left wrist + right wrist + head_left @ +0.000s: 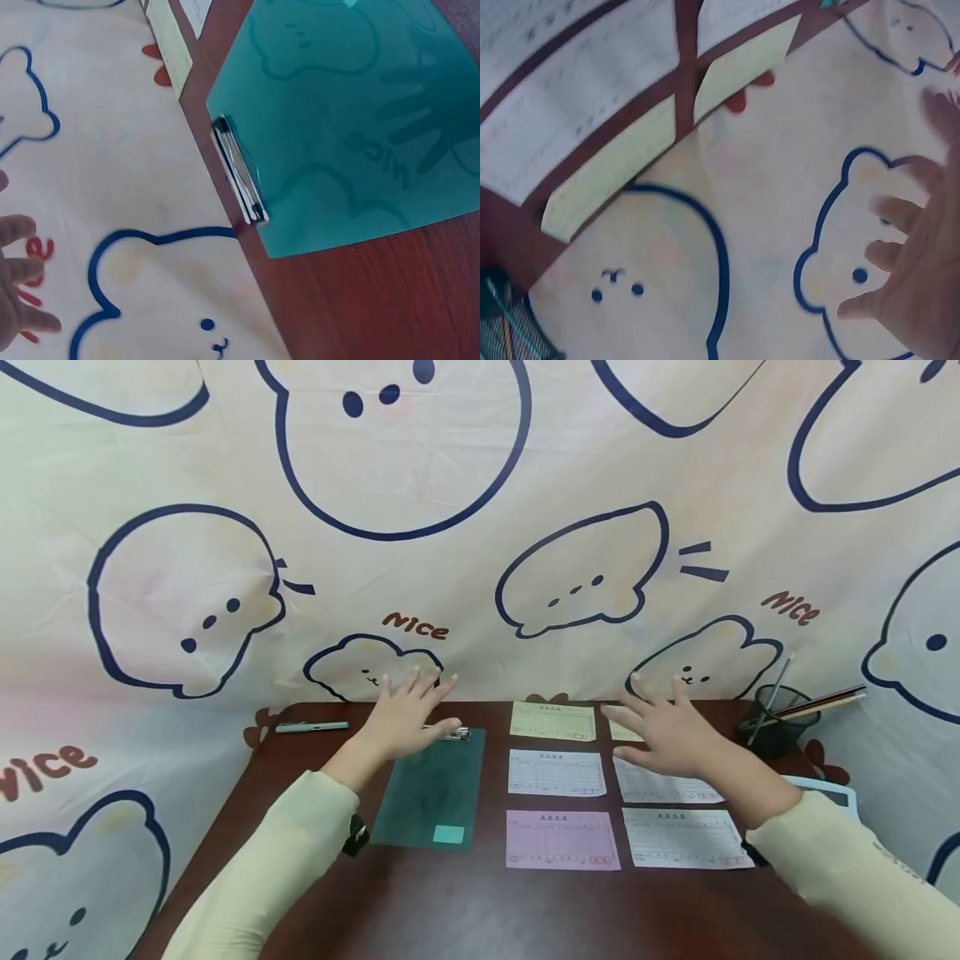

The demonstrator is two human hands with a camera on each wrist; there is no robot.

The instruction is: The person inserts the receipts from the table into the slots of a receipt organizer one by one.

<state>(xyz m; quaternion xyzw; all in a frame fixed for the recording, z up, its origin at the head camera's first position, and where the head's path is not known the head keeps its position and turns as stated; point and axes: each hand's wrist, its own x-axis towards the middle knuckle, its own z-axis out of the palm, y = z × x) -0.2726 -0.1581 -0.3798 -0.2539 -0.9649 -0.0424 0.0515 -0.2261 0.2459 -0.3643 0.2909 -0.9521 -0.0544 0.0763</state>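
Observation:
My left hand (pixel 407 718) is held up with spread fingers above the top of a green clipboard (pixel 431 793). It holds nothing, and the clipboard's metal clip (pixel 238 171) shows fully in the left wrist view. Spread in the same way, my right hand (pixel 667 731) hovers over the right column of paper forms, partly hiding a yellow form (pixel 624 724) and a white form (pixel 660 785). In the left column lie a yellow form (pixel 552 721), a white form (pixel 557 773) and a pink form (pixel 562 841). Another white form (pixel 686 839) lies at the lower right.
A pen (pixel 311 727) lies at the table's back left. At the back right stands a black mesh pen holder (pixel 776 731) with pencils leaning out. A light blue calculator (pixel 832 793) is partly behind the right forearm. A printed curtain (pixel 465 585) hangs behind the dark table (pixel 450 910).

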